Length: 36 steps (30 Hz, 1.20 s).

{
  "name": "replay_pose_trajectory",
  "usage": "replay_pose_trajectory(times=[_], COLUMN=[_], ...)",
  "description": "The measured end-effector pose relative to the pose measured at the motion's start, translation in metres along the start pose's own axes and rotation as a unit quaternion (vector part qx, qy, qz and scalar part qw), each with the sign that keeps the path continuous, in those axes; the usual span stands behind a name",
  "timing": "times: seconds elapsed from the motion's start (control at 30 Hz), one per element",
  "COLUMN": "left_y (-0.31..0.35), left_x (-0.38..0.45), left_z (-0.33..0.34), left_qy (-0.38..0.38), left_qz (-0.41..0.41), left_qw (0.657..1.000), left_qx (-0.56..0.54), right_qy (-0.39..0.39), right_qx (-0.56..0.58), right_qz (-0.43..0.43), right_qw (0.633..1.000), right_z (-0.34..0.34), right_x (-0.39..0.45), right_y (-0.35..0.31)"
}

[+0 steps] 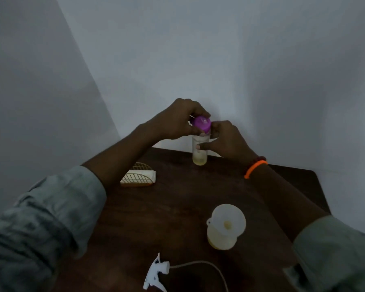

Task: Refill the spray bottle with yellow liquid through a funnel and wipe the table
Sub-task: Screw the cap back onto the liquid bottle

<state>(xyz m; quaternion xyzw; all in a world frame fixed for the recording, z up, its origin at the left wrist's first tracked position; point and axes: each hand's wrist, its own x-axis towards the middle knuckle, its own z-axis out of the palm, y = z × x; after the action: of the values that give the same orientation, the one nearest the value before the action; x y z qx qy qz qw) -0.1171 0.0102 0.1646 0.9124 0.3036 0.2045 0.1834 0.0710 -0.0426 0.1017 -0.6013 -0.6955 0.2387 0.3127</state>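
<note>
Purple cap (202, 123) sits pinched in left hand (177, 121)'s grip; right hand (226, 140) clasps bottle (199, 153).

Through the head camera I see both of my forearms bare below rolled-up sleeves. The left sleeve (46, 218) is a pale grey-green cloth, mottled and heavily creased, bunched into a thick cuff near the elbow. The right sleeve (337, 256) is the same pale fabric. On my right wrist sit a bright orange band (255, 168) and, just beside it, a dark reddish beaded bracelet (258, 159).
</note>
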Motion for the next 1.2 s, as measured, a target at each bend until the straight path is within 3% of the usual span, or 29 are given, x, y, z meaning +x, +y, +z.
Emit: replay_pose_trajectory(times=[0.17, 0.4, 0.77, 0.97, 1.1, 1.2], left_y=[-0.06, -0.12, -0.155, -0.155, -0.131, -0.081], left_x=[0.0, -0.001, 0.012, 0.008, -0.005, -0.036], left_z=[0.021, 0.057, 0.074, 0.075, 0.066, 0.075], left_qy=[0.002, -0.022, -0.021, -0.009, 0.079, 0.166], left_qz=[-0.074, -0.1, -0.074, -0.075, -0.106, -0.174], left_qw=[0.996, 0.993, 0.995, 0.995, 0.99, 0.97], left_qx=[0.041, 0.054, 0.059, 0.066, 0.056, -0.016], right_qy=[-0.013, -0.051, -0.04, -0.076, -0.039, -0.025], right_qx=[-0.005, -0.021, 0.001, -0.007, 0.057, 0.069], right_qz=[0.017, 0.036, 0.084, 0.144, 0.212, 0.233], right_qw=[1.0, 0.998, 0.996, 0.987, 0.975, 0.97], right_z=[0.062, 0.112, 0.137, 0.122, 0.072, 0.025], right_x=[0.05, 0.087, 0.105, 0.1, 0.07, 0.016], right_y=[0.023, 0.055, 0.079, 0.077, 0.072, 0.067])
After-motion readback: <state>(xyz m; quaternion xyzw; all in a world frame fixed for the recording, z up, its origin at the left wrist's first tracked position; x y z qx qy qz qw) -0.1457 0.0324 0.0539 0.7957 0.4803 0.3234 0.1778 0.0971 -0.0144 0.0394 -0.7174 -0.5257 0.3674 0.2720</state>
